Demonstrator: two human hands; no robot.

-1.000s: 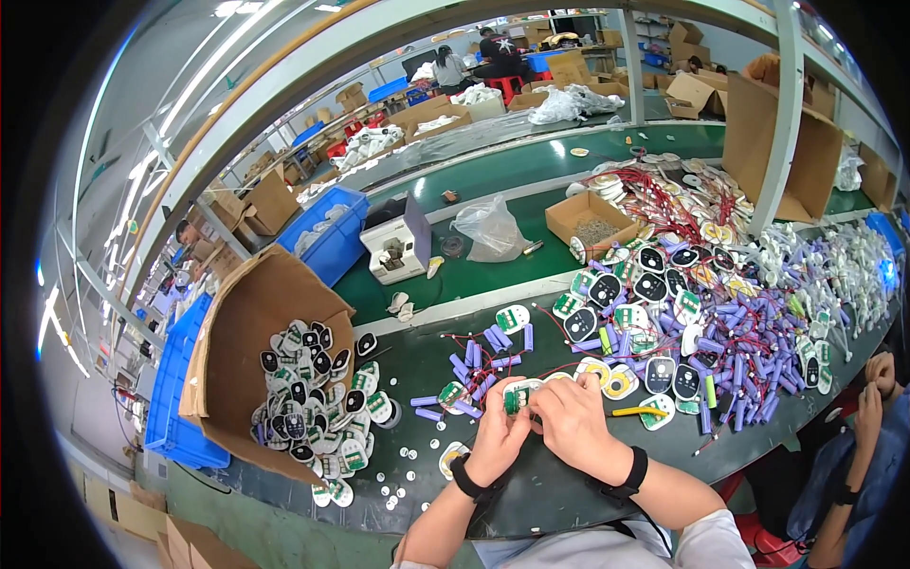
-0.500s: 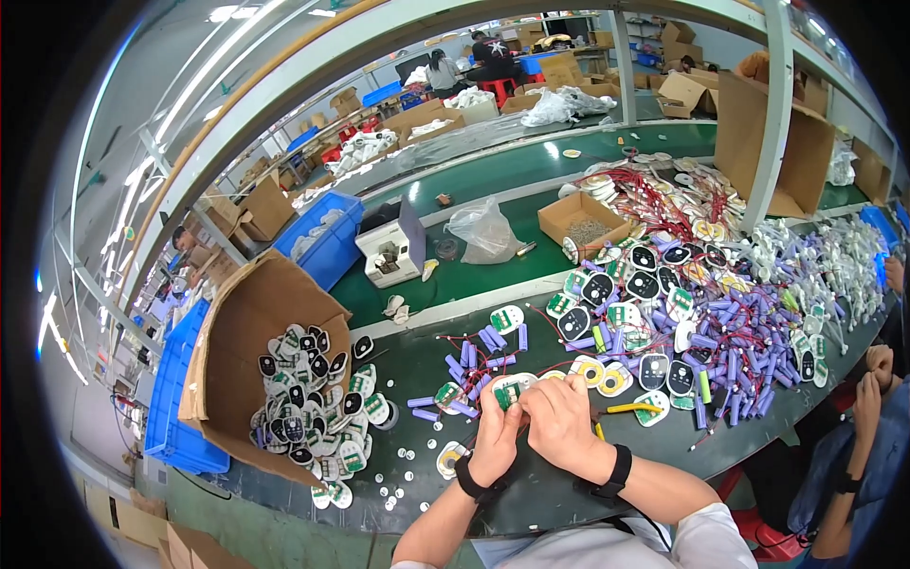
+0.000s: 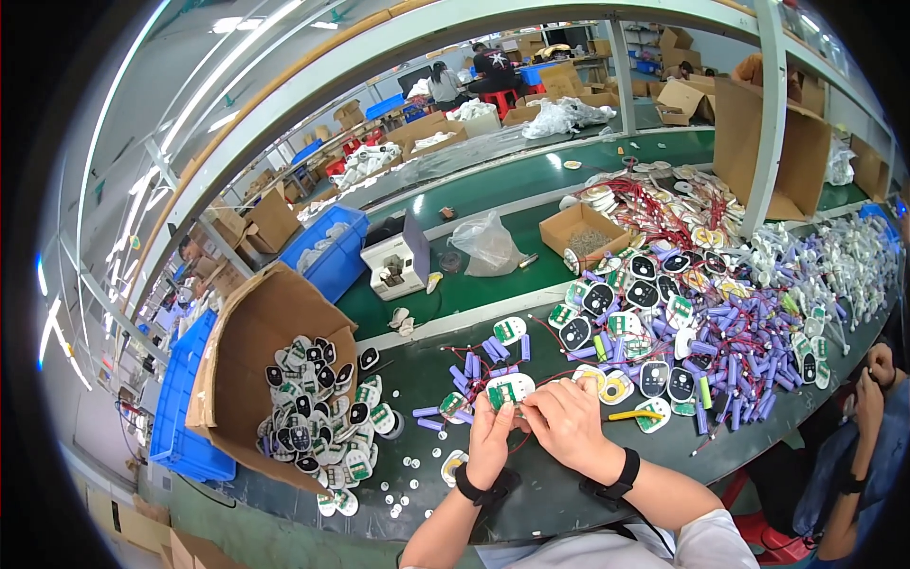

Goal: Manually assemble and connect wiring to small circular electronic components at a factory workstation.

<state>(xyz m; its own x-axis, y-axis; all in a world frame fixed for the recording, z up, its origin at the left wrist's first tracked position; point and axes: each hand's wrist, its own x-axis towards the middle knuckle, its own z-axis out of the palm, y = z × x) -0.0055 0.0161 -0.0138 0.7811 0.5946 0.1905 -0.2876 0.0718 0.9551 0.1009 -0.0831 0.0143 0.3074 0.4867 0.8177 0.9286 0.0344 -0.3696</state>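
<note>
A rounded white panel with a green circuit board (image 3: 513, 385) is pinched between the thumb and fingers of my left hand (image 3: 488, 444), its board side up. My right hand (image 3: 569, 423) is closed at the panel's right lower edge, fingertips pressed together. What sits between those fingertips is too small to make out. A thin red wire shows below, between the two hands. Right of my right hand, yellow-handled pliers (image 3: 633, 414) lie across another white panel. Purple cylindrical batteries (image 3: 460, 373) with red wires lie just beyond my left hand.
At left, a tilted cardboard box (image 3: 237, 332) spills finished-looking panels onto the bench. A heap of purple batteries (image 3: 730, 365) and panels fills the right side. Beyond are a white machine (image 3: 396, 261), a clear plastic bag (image 3: 486, 245) and a small carton (image 3: 580, 232). A co-worker's hands (image 3: 872, 379) are at far right.
The panel now shows more of its face above my fingers. My right hand has shifted slightly right and down, and a red wire now shows below the hands. The view has shifted slightly.
</note>
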